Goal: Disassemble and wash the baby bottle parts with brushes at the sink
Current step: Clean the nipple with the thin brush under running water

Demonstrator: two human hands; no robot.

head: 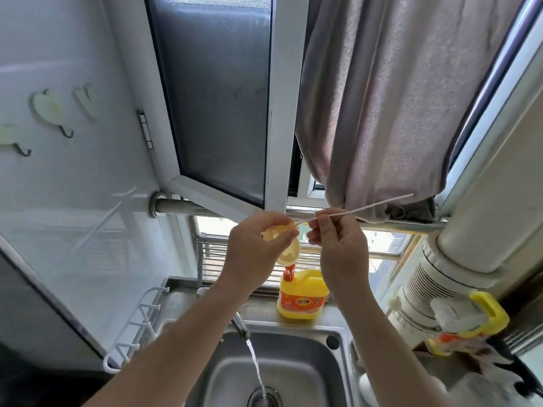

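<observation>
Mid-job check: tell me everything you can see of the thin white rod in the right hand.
The thin white rod is slender and nearly straight, and looks like plastic or coated wire; no bristles can be made out. It slants from upper right, in front of the curtain, down to the lower left. The right hand pinches it near its lower end. Its tip meets the translucent yellowish teat gripped by the left hand. It is held in the air above the sink.

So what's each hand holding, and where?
Left hand grips the yellowish teat round its side; right hand pinches the thin stick near its lower end.
</observation>
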